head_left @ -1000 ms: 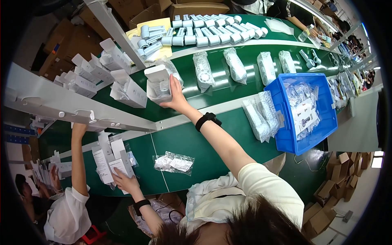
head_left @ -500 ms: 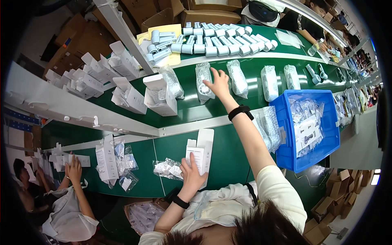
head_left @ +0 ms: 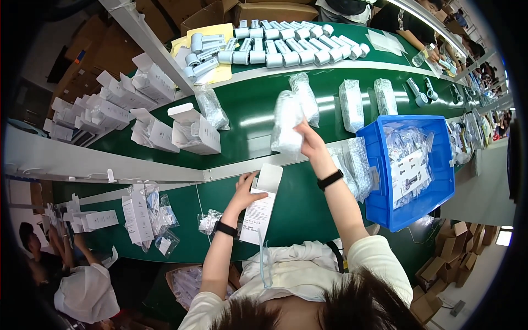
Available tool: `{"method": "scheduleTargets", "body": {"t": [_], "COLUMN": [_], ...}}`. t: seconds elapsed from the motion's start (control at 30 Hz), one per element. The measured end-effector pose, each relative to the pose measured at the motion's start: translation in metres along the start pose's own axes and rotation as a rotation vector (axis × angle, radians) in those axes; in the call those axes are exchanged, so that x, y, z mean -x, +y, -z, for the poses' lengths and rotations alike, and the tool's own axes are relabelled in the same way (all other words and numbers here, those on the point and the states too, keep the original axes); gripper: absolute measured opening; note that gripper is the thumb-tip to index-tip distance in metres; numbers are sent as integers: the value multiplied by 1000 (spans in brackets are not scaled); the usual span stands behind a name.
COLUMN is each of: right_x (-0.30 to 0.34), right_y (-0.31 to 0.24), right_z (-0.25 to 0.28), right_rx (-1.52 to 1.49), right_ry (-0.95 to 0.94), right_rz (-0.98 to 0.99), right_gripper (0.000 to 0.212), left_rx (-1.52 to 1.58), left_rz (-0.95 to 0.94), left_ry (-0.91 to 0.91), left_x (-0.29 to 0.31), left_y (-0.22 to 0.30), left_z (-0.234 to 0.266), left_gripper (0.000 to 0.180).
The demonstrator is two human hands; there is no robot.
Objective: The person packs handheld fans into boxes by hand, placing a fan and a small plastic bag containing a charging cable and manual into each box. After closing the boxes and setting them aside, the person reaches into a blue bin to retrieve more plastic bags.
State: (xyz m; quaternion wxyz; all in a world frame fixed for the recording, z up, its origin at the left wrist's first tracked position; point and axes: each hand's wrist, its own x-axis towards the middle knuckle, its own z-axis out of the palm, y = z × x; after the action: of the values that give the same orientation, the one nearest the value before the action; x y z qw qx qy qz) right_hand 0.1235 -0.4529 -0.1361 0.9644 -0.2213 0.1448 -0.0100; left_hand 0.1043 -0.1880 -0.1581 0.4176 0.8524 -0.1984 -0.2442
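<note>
My right hand grips a bubble-wrapped package, lifted above the front edge of the green shelf. Its contents are hidden by the wrap. My left hand is closed round the upper part of a white carton, whose top flap stands open. Beside that carton, partly behind my left wrist, lies a small clear bag of white parts. Behind the held package another bubble-wrapped package rests on the shelf, and two more, including one package, lie to its right.
To the right stands a blue bin of bagged parts, with bubble-wrap bags against it. Open white cartons line the shelf's left. Grey cylindrical devices fill the back shelf. A metal post rises at left. Another person works at far left.
My right hand has taken the bubble-wrapped package off the shelf and brought it nearer. My left hand has shifted to the carton's upper left side, and the carton has turned and moved slightly left.
</note>
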Motion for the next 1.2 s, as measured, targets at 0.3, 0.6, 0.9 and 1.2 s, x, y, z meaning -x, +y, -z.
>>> {"method": "scheduleTargets", "body": {"t": [0.3, 0.6, 0.9, 1.2], "right_x": [132, 129, 145, 118], "right_y": [-10, 47, 55, 250], "right_z": [-61, -126, -145, -38], "right_rx": [-39, 794, 1740, 2016], "right_ry": [98, 308, -428, -519], "right_rz": [338, 802, 1067, 504], "right_gripper": [77, 73, 39, 42], "left_rx": [15, 72, -75, -142], "left_rz": [-143, -154, -417, -335], "left_ry": [91, 413, 787, 971], "left_x": [34, 83, 118, 198], "left_y": [80, 122, 90, 49], "left_z": [5, 13, 50, 80], "left_gripper": [68, 61, 62, 66]}}
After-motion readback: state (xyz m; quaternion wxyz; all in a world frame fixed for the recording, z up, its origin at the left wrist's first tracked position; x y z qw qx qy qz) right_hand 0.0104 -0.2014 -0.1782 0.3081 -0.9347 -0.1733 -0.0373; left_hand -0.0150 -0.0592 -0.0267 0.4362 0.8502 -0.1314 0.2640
